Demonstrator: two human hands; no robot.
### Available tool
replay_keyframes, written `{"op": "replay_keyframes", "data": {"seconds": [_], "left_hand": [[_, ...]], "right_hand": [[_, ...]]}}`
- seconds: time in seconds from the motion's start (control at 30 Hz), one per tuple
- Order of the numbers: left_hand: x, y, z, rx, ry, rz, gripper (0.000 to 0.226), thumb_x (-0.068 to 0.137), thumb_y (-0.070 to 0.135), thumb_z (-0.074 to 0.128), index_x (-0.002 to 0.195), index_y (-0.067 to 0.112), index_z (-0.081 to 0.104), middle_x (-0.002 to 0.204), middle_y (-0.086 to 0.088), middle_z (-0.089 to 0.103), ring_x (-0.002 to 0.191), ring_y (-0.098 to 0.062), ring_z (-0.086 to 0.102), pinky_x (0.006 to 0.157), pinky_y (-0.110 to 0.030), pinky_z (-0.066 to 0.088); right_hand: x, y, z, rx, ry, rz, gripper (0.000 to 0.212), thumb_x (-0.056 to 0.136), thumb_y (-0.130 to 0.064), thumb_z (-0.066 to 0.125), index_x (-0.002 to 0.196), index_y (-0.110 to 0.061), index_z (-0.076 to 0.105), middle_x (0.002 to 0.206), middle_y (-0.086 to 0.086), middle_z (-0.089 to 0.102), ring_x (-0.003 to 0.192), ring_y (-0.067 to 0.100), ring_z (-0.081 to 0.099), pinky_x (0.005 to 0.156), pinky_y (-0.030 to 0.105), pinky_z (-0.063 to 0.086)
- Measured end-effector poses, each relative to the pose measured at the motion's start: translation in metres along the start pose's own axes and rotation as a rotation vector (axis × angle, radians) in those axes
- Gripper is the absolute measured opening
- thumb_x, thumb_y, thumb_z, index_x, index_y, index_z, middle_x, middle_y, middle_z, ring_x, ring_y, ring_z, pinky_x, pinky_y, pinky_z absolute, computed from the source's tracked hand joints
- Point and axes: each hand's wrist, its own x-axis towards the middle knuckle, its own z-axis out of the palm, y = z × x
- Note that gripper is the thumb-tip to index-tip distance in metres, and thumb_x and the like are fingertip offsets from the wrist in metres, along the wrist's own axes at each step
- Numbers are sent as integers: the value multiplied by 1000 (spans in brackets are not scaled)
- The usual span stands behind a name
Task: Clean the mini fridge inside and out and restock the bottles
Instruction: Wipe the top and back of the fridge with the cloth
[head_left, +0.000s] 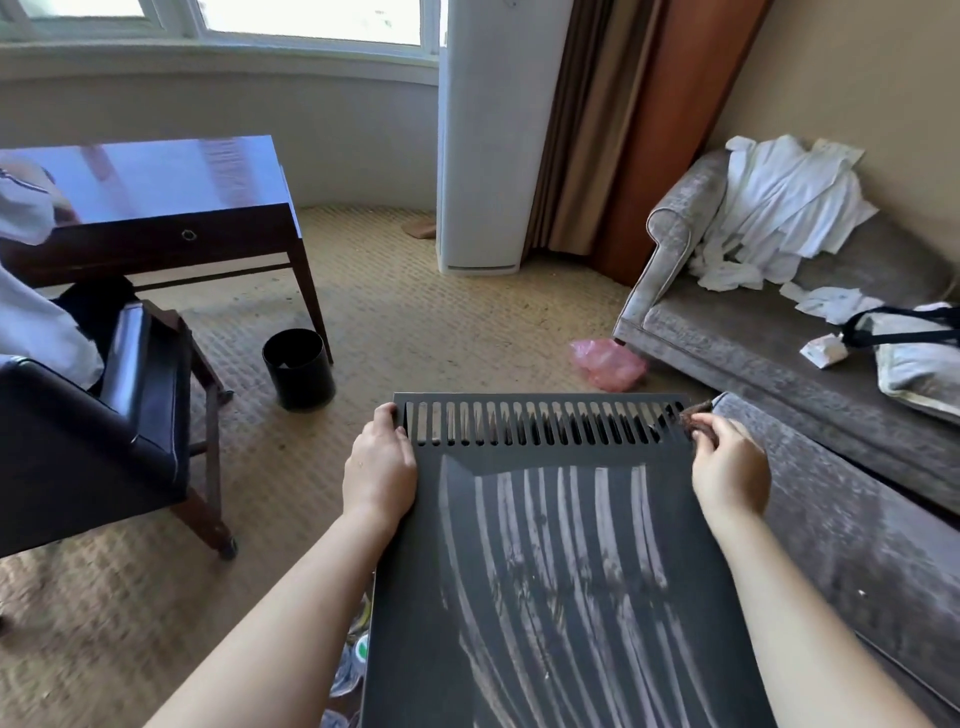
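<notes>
Mini fridge (561, 597) directly below the camera, seen from above: flat black top, wet wipe streaks fanning across it in pale arcs. Low at its left side are what look like clear plastic bottles (353, 670), partly hidden, not restocked. A grey upholstered seat (857, 545) sits just beside the fridge on the right.

Risks, as judged from here:
- Streaks may dry into visible marks if the top gets no second, drier pass.
- At the vent slots (535, 423) along the far edge, a damp cloth could push grime or drip water down through the openings.
- The cloth could also catch on a slot edge.
- The bottles stand close enough to be knocked if the fridge is shifted.

Grip:
- Left hand (382, 467) clasps the left edge of the top next to the first slots, thumb on top and fingers curled over the side, steadying it.
- Right hand (727, 473) pinches a small dark brown cloth (698, 418) between fingertips and thumb, pressed against the far right corner of the slots.

Beyond:
- Black bin (298, 369) and a pink plastic bag (608, 364) on the carpet.
- Dark chair (130, 415) and wooden desk (156, 182) to the left.
- Grey sofa (727, 332) to the right, strewn with white linen (779, 208).
- Window and curtains at the back.
</notes>
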Motion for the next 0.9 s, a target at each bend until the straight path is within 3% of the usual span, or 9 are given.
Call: {"op": "replay_keyframes", "data": {"seconds": [0.1, 0.23, 0.4, 0.5, 0.57, 0.77, 0.9], "left_hand": [[1, 0, 0, 3, -5, -6, 36, 99, 21, 36, 135, 14, 39, 127, -11, 56, 116, -31, 49, 94, -41, 40], [-1, 0, 0, -29, -5, -12, 33, 100, 24, 35, 132, 15, 41, 127, -9, 56, 117, -30, 49, 94, -40, 40], [-3, 0, -4, -135, 12, -40, 37, 103, 34, 27, 127, 18, 51, 123, -10, 61, 114, -30, 53, 85, -33, 36], [-6, -7, -11, -274, 23, -73, 41, 103, 35, 29, 127, 19, 58, 125, -5, 62, 117, -24, 54, 94, -31, 38], [-6, -10, -17, -249, 16, -55, 40, 102, 34, 32, 122, 18, 63, 122, -6, 63, 116, -23, 54, 98, -34, 39], [-15, -9, -37, -47, -42, 61, 30, 99, 28, 45, 120, 14, 60, 120, -5, 61, 113, -22, 54, 97, -35, 41], [-27, -20, -37, 10, -78, -7, 28, 98, 23, 45, 119, 11, 59, 119, -7, 61, 112, -24, 54, 96, -35, 42]], "right_hand": [[-15, -24, 9, 90, -11, 40, 19, 86, 0, 62, 97, -12, 71, 105, 10, 69, 96, 34, 59, 83, 36, 46], [-64, -99, 48, 201, -154, -236, 22, 83, 4, 64, 96, -12, 72, 101, 4, 70, 99, 23, 59, 92, 32, 46], [-120, -183, 80, 351, -362, -402, 19, 86, -3, 59, 97, -13, 71, 103, 2, 68, 103, 22, 56, 92, 29, 43], [-137, -191, 78, 384, -501, -564, 23, 89, -6, 57, 103, -15, 72, 110, 0, 67, 110, 19, 53, 97, 28, 41], [-128, -177, 73, 395, -502, -614, 24, 87, -3, 59, 102, -16, 73, 109, 0, 68, 109, 18, 54, 97, 28, 42], [-59, -121, 61, 323, -218, -245, 25, 82, 4, 63, 97, -13, 73, 103, 5, 70, 100, 27, 57, 86, 23, 37], [-78, -142, 72, 250, -227, -186, 23, 85, 1, 62, 97, -15, 72, 107, 4, 68, 98, 28, 52, 85, 26, 36]]}}
